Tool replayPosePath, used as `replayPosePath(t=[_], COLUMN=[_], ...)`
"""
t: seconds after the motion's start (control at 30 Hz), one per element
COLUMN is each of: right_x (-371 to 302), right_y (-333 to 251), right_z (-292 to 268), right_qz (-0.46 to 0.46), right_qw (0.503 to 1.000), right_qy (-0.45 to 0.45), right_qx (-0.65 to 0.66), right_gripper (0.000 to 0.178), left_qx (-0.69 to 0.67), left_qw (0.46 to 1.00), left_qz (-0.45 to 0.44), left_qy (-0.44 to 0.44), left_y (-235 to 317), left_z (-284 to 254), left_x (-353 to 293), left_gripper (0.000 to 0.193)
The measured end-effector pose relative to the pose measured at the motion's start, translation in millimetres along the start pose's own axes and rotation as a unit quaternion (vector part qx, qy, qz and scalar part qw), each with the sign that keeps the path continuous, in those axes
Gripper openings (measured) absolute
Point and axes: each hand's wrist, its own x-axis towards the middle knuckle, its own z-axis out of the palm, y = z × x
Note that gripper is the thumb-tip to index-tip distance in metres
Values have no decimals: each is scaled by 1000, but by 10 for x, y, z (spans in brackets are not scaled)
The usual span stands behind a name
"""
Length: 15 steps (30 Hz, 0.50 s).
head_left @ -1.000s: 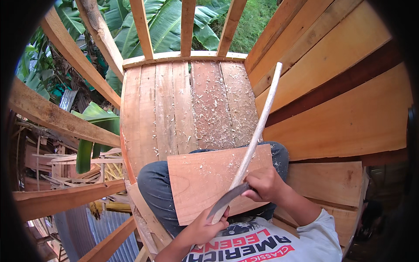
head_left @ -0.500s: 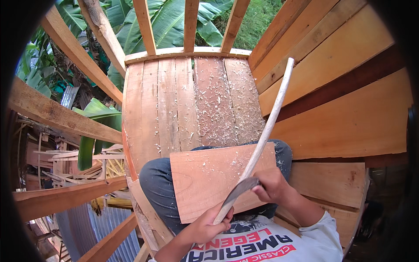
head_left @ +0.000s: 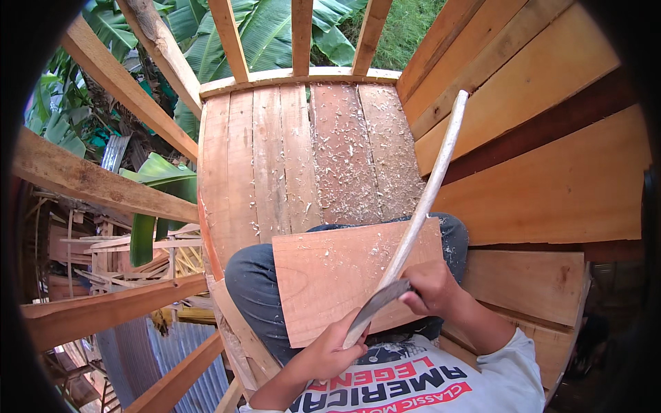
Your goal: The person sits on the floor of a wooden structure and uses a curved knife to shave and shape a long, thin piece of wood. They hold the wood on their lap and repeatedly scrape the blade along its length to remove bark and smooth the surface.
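Note:
A long, pale, slightly bent peeled stick slants from my lap up to the far right. Its near end is in the closed fingers of my left hand. My right hand is wrapped round the handle of a curved knife, and the handle itself is mostly hidden. The grey blade lies across the stick, just above my left hand. Below them a flat wooden board rests over my crossed legs, with a few shavings on it.
Pale shavings are scattered over the plank floor ahead. Wooden posts stand along the far and left edges, with banana leaves beyond. A plank wall rises on the right. Corrugated metal sheets lie below at the left.
The view has shifted slightly. The blade's far end now sits a little nearer my left hand on the stick. Both hands keep their grips.

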Motion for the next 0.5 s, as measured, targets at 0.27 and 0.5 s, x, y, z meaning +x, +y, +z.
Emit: replayPosePath(t=[0.27, 0.5], right_x=[-35, -34], right_y=[184, 69], right_z=[60, 85], right_qz=[-18, -12], right_qw=[999, 999], right_qy=[31, 0], right_qx=[6, 52], right_gripper=[35, 40], left_qx=[-11, 25], left_qw=[999, 1000], left_qz=[-27, 7], left_qy=[-18, -18], left_y=[-10, 10], left_z=[-44, -29], left_x=[-19, -26], left_gripper=[25, 26])
